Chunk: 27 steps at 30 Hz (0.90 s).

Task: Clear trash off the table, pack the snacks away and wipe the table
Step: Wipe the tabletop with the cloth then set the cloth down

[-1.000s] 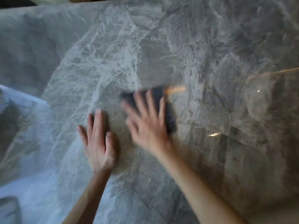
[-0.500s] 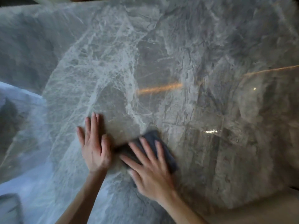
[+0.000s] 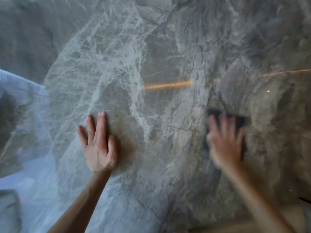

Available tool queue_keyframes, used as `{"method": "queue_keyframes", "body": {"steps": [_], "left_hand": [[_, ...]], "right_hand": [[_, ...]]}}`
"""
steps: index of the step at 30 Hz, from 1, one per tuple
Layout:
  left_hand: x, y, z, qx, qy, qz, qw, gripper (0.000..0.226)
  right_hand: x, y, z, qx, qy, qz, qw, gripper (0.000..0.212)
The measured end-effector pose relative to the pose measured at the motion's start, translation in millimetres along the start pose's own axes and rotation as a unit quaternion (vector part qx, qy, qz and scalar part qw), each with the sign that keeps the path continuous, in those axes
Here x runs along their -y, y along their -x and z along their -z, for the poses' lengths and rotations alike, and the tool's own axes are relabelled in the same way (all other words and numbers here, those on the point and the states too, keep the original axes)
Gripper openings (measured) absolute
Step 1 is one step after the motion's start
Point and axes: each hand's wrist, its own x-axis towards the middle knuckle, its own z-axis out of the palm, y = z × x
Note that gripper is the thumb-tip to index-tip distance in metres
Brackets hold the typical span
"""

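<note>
Head view: grey veined marble table (image 3: 168,47) fills the frame. No trash and no snacks anywhere in shot, so the clearing and packing steps look done, judging only from the part of the table that shows. Wiping is the step in hand. Left hand (image 3: 97,145) at about 7 o'clock, palm flat on the stone, fingers (image 3: 101,125) straight and close together, pointing toward 12 o'clock, thumb alongside; it holds nothing and reads as a brace. Right hand (image 3: 225,145) at about 4 o'clock, well apart from the left, lies on top of a dark cloth (image 3: 242,121). Its fingers appear extended and somewhat spread, pressing the cloth flat to the table. The hand is motion-blurred, so I cannot tell whether the thumb hooks an edge. Cloth corners show past the fingertips toward 12 and 2 o'clock. An orange streak of reflected light (image 3: 168,84) lies just off centre toward 12 o'clock, and a pale bluish reflection (image 3: 25,98) sits at 9 o'clock. The surface is glossy; no crumbs, spills or wet tracks can be made out, so how much has been wiped cannot be read off. Estimate: late in the task, with the far stretch toward 12 o'clock and the 9 o'clock side possibly left to cover.
</note>
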Motion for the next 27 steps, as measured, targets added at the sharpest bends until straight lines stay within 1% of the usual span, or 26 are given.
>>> {"method": "queue_keyframes", "body": {"steps": [1,2,3,4,5,6,7,8,9,10,11,12,13,14,15,16,17,18,19,20,21,22,24,25,26,27], "left_hand": [[0.1,0.2,-2.1,-0.002,-0.004,-0.009,1.000,0.065],[-1.8,-0.6,-2.9,-0.004,-0.006,-0.014,1.000,0.065],[-3.6,-1.5,-2.0,-0.004,-0.003,-0.008,1.000,0.065],[-4.5,-1.4,-0.2,-0.002,0.001,0.003,1.000,0.065],[-5.4,-0.6,2.6,0.001,0.006,0.011,1.000,0.066],[-6.2,-0.1,4.4,0.002,0.010,0.013,1.000,0.066],[-5.7,0.1,5.2,0.004,0.013,0.010,1.000,0.066],[-3.8,0.5,5.2,0.005,0.012,0.004,1.000,0.066],[-1.9,0.0,4.2,0.000,0.008,0.001,1.000,0.066],[-1.2,-0.8,3.2,-0.007,0.002,0.004,1.000,0.066],[-2.8,-1.5,2.5,-0.012,0.000,0.008,1.000,0.066],[-6.2,-1.8,2.2,-0.017,0.000,0.011,1.000,0.065],[-8.0,-1.6,1.9,-0.026,-0.002,0.010,1.000,0.065],[-8.5,-1.5,1.0,-0.035,-0.005,0.008,0.999,0.064],[-8.7,-0.7,0.5,-0.036,-0.006,0.009,0.999,0.065],[-9.0,-1.5,0.0,-0.030,-0.002,0.012,0.999,0.065],[-8.9,-2.1,0.8,-0.022,0.002,0.013,1.000,0.066],[-9.0,-0.8,3.0,-0.011,0.005,0.014,1.000,0.067],[-9.3,-0.1,4.1,-0.006,0.009,0.015,1.000,0.067],[-8.5,0.5,4.5,-0.004,0.013,0.015,1.000,0.067],[-6.4,1.2,5.1,-0.003,0.015,0.015,1.000,0.067],[-5.1,2.3,4.7,-0.005,0.013,0.013,1.000,0.067],[-4.7,1.6,1.1,-0.019,0.011,0.007,1.000,0.066],[-4.0,2.1,-0.8,-0.023,0.009,0.007,1.000,0.066],[-2.6,2.7,-2.2,-0.026,0.007,0.008,1.000,0.065],[-2.3,2.4,-3.4,-0.032,0.004,0.009,0.999,0.065]], "right_hand": [[-7.3,-57.3,14.7,-0.036,-0.060,-0.120,0.990,0.063],[5.9,-109.8,23.1,-0.059,-0.095,-0.185,0.976,0.063],[42.5,-144.2,32.9,-0.060,-0.111,-0.187,0.974,0.063],[89.9,-155.1,29.8,-0.099,-0.096,-0.136,0.981,0.062],[138.0,-138.2,22.0,-0.124,-0.067,-0.035,0.989,0.059],[175.4,-97.2,12.1,-0.113,-0.055,0.103,0.987,0.059],[192.6,-36.7,-5.5,-0.087,-0.063,0.234,0.966,0.062],[186.7,29.6,-22.4,-0.052,-0.064,0.329,0.941,0.065],[156.5,82.8,-32.9,-0.004,-0.052,0.366,0.929,0.066],[108.1,109.6,-31.4,0.017,-0.024,0.358,0.933,0.068],[56.4,107.2,-29.4,0.019,0.013,0.327,0.945,0.069],[11.8,80.3,-21.6,0.023,0.042,0.254,0.966,0.068],[-12.4,33.5,-8.4,0.027,0.035,0.118,0.992,0.064],[-15.9,-21.2,2.7,-0.027,-0.034,-0.038,0.998,0.063],[1.3,-64.3,11.8,-0.034,-0.087,-0.146,0.985,0.062],[35.1,-85.0,14.6,-0.055,-0.098,-0.171,0.979,0.061],[77.5,-81.4,7.9,-0.084,-0.085,-0.124,0.985,0.060],[121.7,-49.3,-0.3,-0.097,-0.062,-0.020,0.993,0.060],[154.1,6.8,-15.6,-0.067,-0.067,0.129,0.987,0.062],[167.0,75.1,-29.6,-0.034,-0.079,0.258,0.962,0.065],[157.1,138.0,-40.8,0.004,-0.078,0.339,0.938,0.066],[123.0,173.5,-42.0,0.035,-0.058,0.362,0.930,0.066],[36.5,148.1,-38.4,0.036,0.012,0.304,0.952,0.066],[6.3,102.2,-27.1,0.056,0.027,0.203,0.977,0.065],[-4.7,46.7,-13.4,0.028,-0.006,0.070,0.997,0.064],[-0.8,-5.3,-1.1,-0.015,-0.058,-0.065,0.996,0.062]]}}
